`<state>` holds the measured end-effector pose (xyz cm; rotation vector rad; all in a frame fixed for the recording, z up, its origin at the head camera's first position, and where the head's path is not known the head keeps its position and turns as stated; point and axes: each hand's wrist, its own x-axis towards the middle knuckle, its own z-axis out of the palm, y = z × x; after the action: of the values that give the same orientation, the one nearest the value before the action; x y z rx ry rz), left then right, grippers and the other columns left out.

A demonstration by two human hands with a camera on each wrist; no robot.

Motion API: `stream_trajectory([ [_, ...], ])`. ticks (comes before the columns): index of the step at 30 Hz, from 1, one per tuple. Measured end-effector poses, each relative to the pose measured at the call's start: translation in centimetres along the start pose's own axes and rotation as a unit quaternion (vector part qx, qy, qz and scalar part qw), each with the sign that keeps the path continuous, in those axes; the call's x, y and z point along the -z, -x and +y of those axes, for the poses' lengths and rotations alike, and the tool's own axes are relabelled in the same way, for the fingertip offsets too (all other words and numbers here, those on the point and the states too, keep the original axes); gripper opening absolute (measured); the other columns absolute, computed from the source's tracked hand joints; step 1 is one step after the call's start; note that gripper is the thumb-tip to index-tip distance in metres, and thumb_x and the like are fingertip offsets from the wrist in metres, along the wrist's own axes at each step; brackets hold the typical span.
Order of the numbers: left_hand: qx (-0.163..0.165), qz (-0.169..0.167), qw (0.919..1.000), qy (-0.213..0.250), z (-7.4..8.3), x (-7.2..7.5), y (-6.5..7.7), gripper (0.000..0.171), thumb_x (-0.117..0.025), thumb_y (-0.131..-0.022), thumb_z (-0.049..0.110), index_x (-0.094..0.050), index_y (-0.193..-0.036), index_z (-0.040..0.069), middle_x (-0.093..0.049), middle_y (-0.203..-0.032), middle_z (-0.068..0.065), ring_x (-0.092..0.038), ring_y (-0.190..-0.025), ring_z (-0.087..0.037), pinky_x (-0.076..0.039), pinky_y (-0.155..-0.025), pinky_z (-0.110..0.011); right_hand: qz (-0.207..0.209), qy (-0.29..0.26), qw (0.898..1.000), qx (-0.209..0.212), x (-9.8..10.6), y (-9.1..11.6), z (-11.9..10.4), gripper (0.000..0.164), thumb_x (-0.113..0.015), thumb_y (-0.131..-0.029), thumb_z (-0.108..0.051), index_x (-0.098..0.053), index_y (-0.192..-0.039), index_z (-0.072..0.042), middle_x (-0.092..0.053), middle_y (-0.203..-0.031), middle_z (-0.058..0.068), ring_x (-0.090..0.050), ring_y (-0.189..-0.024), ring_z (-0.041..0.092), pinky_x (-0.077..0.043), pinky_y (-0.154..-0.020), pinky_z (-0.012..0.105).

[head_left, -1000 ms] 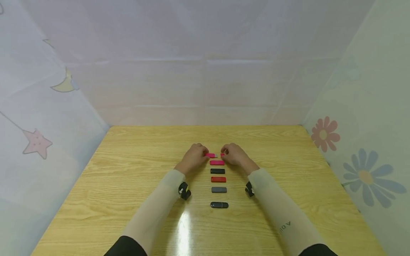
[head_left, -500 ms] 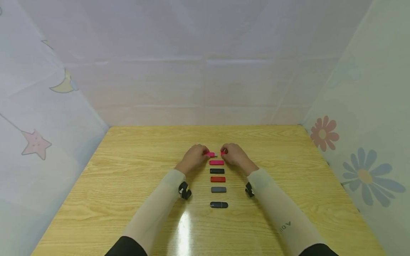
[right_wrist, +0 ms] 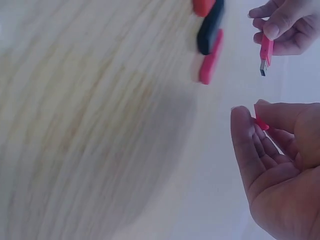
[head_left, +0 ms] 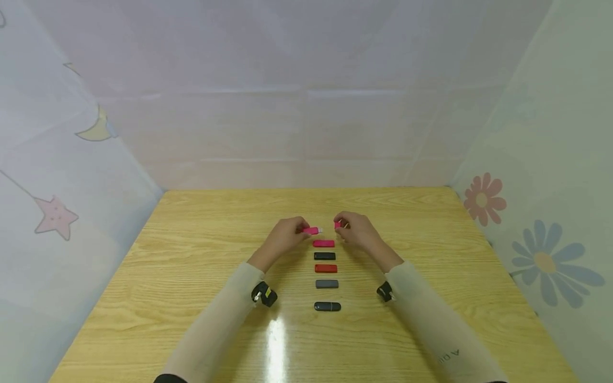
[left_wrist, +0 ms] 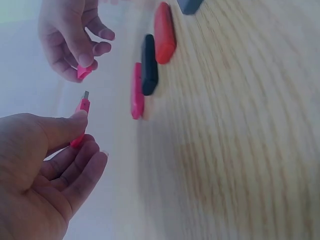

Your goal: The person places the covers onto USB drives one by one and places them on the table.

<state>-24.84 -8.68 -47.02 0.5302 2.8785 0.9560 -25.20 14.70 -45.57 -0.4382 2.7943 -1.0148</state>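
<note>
My left hand (head_left: 286,234) pinches a pink USB stick (head_left: 312,231) between thumb and fingers. Its bare metal plug (left_wrist: 86,95) points toward the other hand. A small pink cap (head_left: 337,225) is pinched in my right hand (head_left: 356,230), apart from the stick; in the right wrist view the fingers hide most of that cap (right_wrist: 261,123). Just in front of both hands, a second pink USB stick (head_left: 323,243) lies capped on the table.
A column of sticks runs toward me on the wooden table (head_left: 191,276): a black one (head_left: 324,256), a red one (head_left: 326,268), a grey one (head_left: 326,284) and a dark rounded one (head_left: 328,306). A pale curtain (head_left: 306,133) hangs behind the table.
The hands have drawn apart, the left slightly left and the right slightly right and away from me. The gap between stick and cap has widened. The sticks on the table have stayed put.
</note>
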Motion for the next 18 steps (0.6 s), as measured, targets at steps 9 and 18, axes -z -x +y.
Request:
stream_trajectory([
  [9, -0.024, -0.004, 0.999, 0.037, 0.7, 0.8, 1.3, 0.015, -0.072, -0.097, 0.021, -0.071, -0.109, 0.013, -0.073, -0.101, 0.0, -0.067, -0.094, -0.015, -0.056, -0.083, -0.034, 0.02, -0.035, 0.999, 0.024, 0.9, 1.8, -0.8, 0.028, -0.065, -0.1, -0.016, -0.064, -0.125, -0.004, -0.066, -0.094, 0.006, -0.066, -0.072, 0.018, -0.055, -0.062, 0.031],
  [18, -0.03, -0.01, 0.9975, 0.064, 1.7, 1.4, 2.5, 0.017, -0.071, -0.097, 0.021, -0.071, -0.113, 0.013, -0.072, -0.1, 0.003, -0.066, -0.092, -0.012, -0.056, -0.08, -0.032, 0.012, -0.077, 0.997, 0.022, 1.0, 3.2, -1.6, 0.024, -0.066, -0.1, -0.015, -0.063, -0.122, -0.005, -0.067, -0.094, 0.006, -0.069, -0.08, 0.025, -0.055, -0.065, 0.032],
])
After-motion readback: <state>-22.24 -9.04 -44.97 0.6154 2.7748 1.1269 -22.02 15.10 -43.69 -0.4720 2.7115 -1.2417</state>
